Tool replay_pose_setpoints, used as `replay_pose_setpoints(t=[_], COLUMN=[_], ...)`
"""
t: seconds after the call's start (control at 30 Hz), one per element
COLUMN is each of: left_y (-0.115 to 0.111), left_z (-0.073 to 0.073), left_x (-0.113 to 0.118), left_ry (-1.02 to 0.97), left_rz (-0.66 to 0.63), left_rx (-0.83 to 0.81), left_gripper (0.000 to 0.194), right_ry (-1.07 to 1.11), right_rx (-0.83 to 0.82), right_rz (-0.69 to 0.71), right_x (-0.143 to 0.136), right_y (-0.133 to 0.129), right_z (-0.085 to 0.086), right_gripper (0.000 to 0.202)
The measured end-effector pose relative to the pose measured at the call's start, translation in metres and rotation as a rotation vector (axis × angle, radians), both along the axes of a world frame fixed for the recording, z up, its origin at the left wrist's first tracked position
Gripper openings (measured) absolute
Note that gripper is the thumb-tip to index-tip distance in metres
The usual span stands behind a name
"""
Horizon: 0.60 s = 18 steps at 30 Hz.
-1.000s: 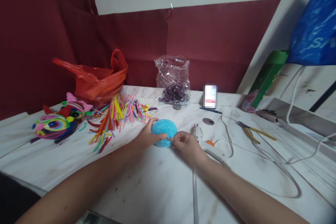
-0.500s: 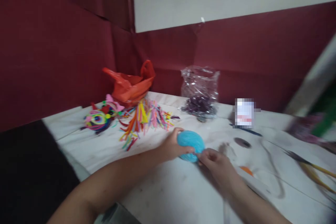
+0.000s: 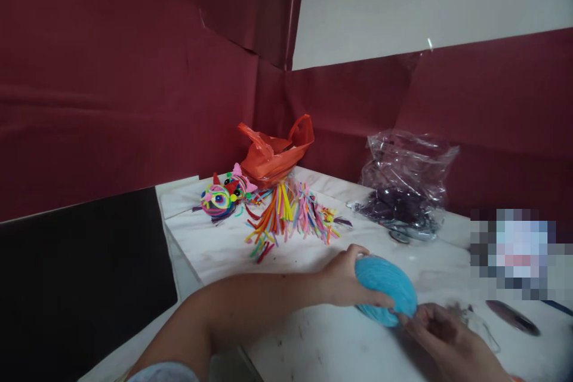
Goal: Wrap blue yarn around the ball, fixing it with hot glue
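A light blue ball (image 3: 385,286), its surface lined as if wound with yarn, is held above the white table. My left hand (image 3: 353,280) wraps around its left side, with the thumb across the near face and fingers over the top. My right hand (image 3: 441,331) is closed, thumb and forefinger pinched against the ball's lower right edge. Whatever lies between those fingertips is too small to make out. Beyond my left hand lie bunches of colourful fuzzy strips (image 3: 282,212), like pipe cleaners. Further left sit decorated balls (image 3: 218,201) with eyes and ears.
An orange-red plastic bag (image 3: 277,158) stands in the back corner of the white table (image 3: 313,346). To its right is a clear bag (image 3: 405,191) with dark purple contents. A dark oval object (image 3: 513,317) lies at the right, near a blurred-out object (image 3: 521,253). Maroon sheeting (image 3: 134,89) covers the walls.
The view has turned left, so everything sits further right in it. Both hands stay on the blue ball, with little change in their hold.
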<state>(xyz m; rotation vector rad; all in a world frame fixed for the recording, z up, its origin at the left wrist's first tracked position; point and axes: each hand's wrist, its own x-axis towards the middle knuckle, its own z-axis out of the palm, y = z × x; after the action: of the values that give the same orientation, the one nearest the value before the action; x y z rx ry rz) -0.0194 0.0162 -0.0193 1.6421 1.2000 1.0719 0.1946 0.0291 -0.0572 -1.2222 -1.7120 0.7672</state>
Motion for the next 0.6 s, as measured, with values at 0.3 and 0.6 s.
replay_pose_setpoints(t=[0.3, 0.6], left_y=[-0.006, -0.002], left_z=[0.007, 0.000], left_x=[0.004, -0.001], left_ry=[-0.066, -0.005], left_rz=[0.010, 0.082], left_rx=[0.022, 0.194], left_gripper=[0.089, 0.074], right_ry=[-0.009, 0.013], right_rx=[-0.068, -0.082], right_rz=[0.049, 0.008], right_x=[-0.010, -0.028], right_y=[-0.011, -0.024], right_z=[0.012, 0.038], right_gripper=[0.030, 0.017])
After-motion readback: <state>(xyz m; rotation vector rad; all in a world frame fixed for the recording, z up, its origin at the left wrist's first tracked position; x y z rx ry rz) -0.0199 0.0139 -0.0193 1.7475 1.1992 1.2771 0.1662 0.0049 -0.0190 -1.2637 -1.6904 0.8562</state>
